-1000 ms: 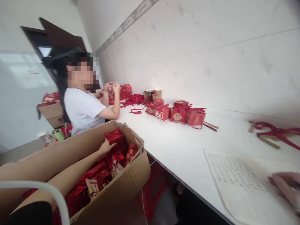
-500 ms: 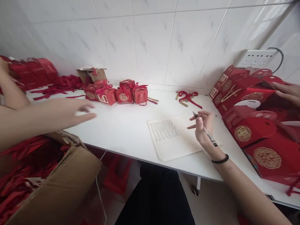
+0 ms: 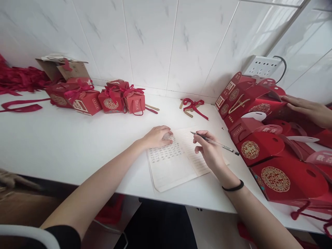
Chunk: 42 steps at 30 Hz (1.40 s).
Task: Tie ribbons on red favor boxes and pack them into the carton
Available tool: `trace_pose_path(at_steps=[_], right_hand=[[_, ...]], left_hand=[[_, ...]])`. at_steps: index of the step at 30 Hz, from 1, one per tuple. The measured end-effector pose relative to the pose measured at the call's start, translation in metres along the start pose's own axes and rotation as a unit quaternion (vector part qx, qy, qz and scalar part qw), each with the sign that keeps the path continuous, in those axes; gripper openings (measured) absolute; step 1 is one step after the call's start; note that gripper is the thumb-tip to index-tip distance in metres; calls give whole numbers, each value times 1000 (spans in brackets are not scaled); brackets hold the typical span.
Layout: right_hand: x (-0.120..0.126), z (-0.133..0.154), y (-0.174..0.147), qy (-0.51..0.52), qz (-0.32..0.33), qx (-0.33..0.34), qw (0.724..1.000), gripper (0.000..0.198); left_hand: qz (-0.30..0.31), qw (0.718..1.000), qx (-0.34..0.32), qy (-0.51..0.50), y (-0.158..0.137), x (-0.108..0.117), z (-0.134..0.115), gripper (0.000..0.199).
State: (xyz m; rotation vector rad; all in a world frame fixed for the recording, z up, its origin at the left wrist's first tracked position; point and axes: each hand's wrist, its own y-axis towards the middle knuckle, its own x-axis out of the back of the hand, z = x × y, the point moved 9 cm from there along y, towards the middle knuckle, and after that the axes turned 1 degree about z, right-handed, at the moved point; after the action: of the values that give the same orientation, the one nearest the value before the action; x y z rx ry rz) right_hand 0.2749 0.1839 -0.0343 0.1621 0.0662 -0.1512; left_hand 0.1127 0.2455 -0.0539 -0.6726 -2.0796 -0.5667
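An open notebook (image 3: 168, 176) lies on the white table, its left page partly filled with rows of small handwritten characters. My left hand (image 3: 157, 137) rests on the upper part of that page, fingers stretched and slightly bent, holding nothing. In my right hand (image 3: 209, 148) is a pen (image 3: 219, 143), gripped between thumb and fingers. Its dark tip points left and stays above the right page, which shows printed lines. A black band (image 3: 233, 186) circles my right wrist.
Red gift boxes with ribbon bows (image 3: 111, 100) stand along the wall at left, near loose ribbons (image 3: 23, 77). A tied ribbon (image 3: 193, 106) lies behind the notebook. Larger red boxes (image 3: 275, 178) crowd the right, where another person's hand (image 3: 308, 109) touches them. A power strip (image 3: 261, 65) sits behind.
My left hand has come from the left onto the notebook's left page. My right hand still holds the pen, now turned flatter. The view has shifted right; the cardboard box is mostly out of sight.
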Motion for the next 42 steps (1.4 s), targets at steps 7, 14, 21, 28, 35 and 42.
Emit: trace_pose_path(at_steps=[7, 14, 21, 28, 35, 42], right_hand=[[-6, -8, -5, 29, -18, -26, 999, 28], [3, -43, 4, -20, -19, -83, 996, 26], [-7, -22, -3, -70, -15, -33, 997, 23], [-90, -8, -43, -146, 168, 9, 975, 29], [-102, -15, -51, -224, 210, 37, 951, 30], [-105, -15, -54, -260, 230, 49, 936, 27]], left_hand=[[31, 984, 40, -168, -9, 0, 5, 53], [80, 962, 78, -248, -16, -2, 11, 32], [73, 974, 76, -202, -20, -1, 11, 55], [85, 982, 52, -158, -13, -11, 7, 49], [144, 986, 70, -51, -16, -13, 1, 53], [171, 983, 64, 28, -17, -17, 2, 61]])
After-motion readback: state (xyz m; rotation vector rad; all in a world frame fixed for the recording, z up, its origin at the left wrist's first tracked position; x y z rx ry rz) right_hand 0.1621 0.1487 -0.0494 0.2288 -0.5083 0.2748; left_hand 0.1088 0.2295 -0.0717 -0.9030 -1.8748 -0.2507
